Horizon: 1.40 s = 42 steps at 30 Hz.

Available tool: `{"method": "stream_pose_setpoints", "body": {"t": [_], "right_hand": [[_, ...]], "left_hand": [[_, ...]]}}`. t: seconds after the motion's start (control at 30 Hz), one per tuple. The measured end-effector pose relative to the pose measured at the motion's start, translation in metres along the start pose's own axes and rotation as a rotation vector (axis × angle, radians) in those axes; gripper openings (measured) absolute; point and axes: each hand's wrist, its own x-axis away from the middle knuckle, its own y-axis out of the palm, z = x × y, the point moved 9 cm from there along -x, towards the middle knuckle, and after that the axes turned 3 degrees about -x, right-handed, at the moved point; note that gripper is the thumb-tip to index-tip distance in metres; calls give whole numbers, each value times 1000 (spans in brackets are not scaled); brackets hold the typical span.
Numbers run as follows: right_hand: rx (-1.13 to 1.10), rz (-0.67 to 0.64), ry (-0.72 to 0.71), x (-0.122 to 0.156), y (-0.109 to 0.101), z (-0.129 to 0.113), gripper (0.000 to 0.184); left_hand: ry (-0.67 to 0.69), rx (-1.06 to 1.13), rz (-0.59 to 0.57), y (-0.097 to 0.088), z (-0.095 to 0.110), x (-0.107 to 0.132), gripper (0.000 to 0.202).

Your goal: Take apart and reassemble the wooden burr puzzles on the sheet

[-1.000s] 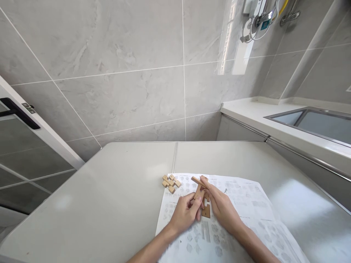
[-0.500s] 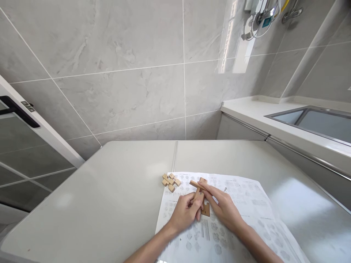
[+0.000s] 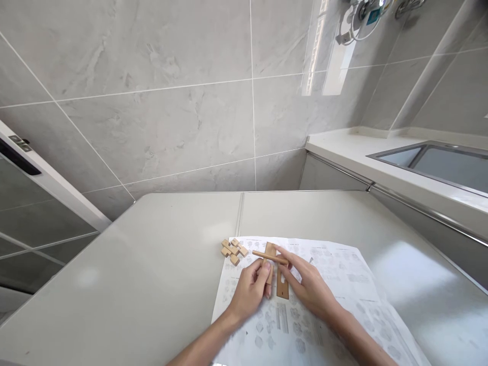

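Though slender, smooth notched wooden bars (image 3: 282, 285).

I'm looking at a home kitchen: a steel sink (image 3: 438, 162) sunk into a white counter (image 3: 343, 147) at three o'clock, glossy grey wall tiles (image 3: 171, 101) at twelve, hoses and valves (image 3: 366, 15) at one, and a glass-panelled door (image 3: 38, 213) with a black handle (image 3: 19, 158) at nine.

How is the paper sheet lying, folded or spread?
Spread: the paper sheet lies flat on the table, printed diagrams facing up.

Grey table (image 3: 152, 264), printed sheet (image 3: 343, 284), wooden puzzle (image 3: 232, 250)
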Motion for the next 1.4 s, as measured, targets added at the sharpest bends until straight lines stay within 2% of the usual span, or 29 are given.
{"method": "stream_pose_setpoints", "body": {"t": [0.07, 0.13, 0.2, 0.3, 0.4, 0.53, 0.87, 0.97, 1.1, 1.23, 1.3, 1.4], "right_hand": [[47, 69, 91, 0, -7, 10, 37], [144, 84, 171, 1, -9, 18, 24], [269, 43, 204, 2, -5, 22, 29], [391, 5, 153, 4, 1, 16, 38], [418, -8, 69, 5, 7, 5, 27], [385, -31, 5, 6, 13, -3, 8], [163, -137, -54, 6, 19, -5, 10], [125, -140, -14, 6, 19, -1, 10], [75, -8, 166, 7, 6, 20, 14], [-173, 125, 457, 11, -10, 52, 29], [-431, 163, 560, 11, -10, 63, 39], [-871, 185, 628, 9, -3, 68, 43]], "left_hand": [[-19, 47, 50, -6, -3, -2, 49], [-25, 79, 76, -9, -6, -3, 50], [-24, 92, 79, -9, -8, -3, 50], [-16, 97, 80, -9, -8, -2, 49], [-22, 108, 81, -9, -9, -3, 48], [-16, 135, 84, -10, -8, -4, 50], [-20, 283, -51, 0, -5, -5, 45], [-49, 339, -92, 2, -7, -4, 44], [-107, 440, -103, 0, -11, -5, 43], [-150, 520, -96, -1, -15, -6, 40], [-162, 548, -105, 0, -16, -6, 39], [-178, 575, -132, 1, -16, -7, 39]]}}
